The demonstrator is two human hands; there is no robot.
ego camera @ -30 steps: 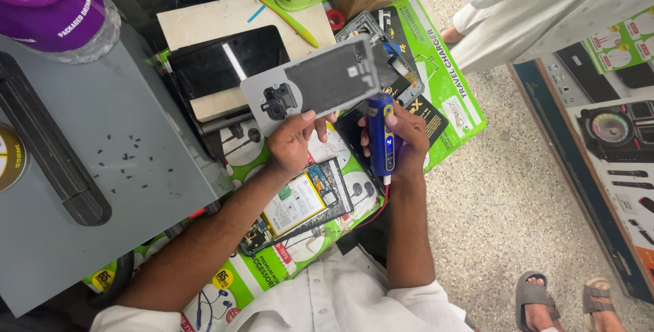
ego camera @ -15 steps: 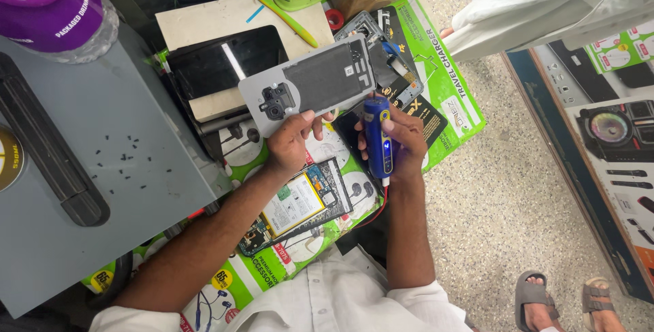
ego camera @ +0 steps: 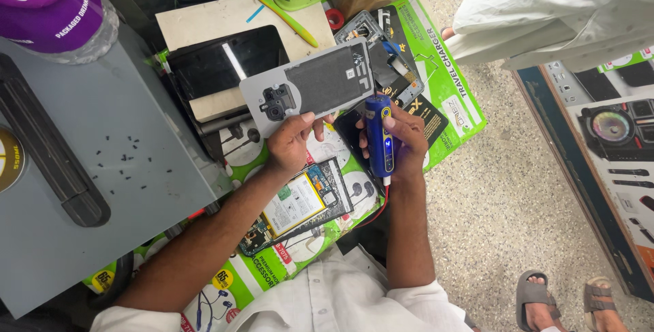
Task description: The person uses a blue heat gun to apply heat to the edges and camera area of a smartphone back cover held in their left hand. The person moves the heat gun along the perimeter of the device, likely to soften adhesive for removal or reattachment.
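Back cover (ego camera: 310,87) of a phone, grey with a camera cut-out at one end, is being held up over the cluttered bench. We are pinching its lower edge with our left hand (ego camera: 291,145), fingers closed on it. Our right hand (ego camera: 402,143) is wrapping firmly around a blue electric screwdriver (ego camera: 378,134).

Judging by what lies around, we are well into a teardown. The cover is already off. The opened phone (ego camera: 300,206), with its battery and board exposed, is lying face-down just below our left hand. Small dark screws (ego camera: 126,162) are sitting scattered on the grey box (ego camera: 88,236) to the left. What is left we cannot tell from this view.

The cover's long axis is running left to right, tilted slightly upward to the right, with the camera end pointing left. The screwdriver is standing roughly upright in view, its tip pointing down toward us.
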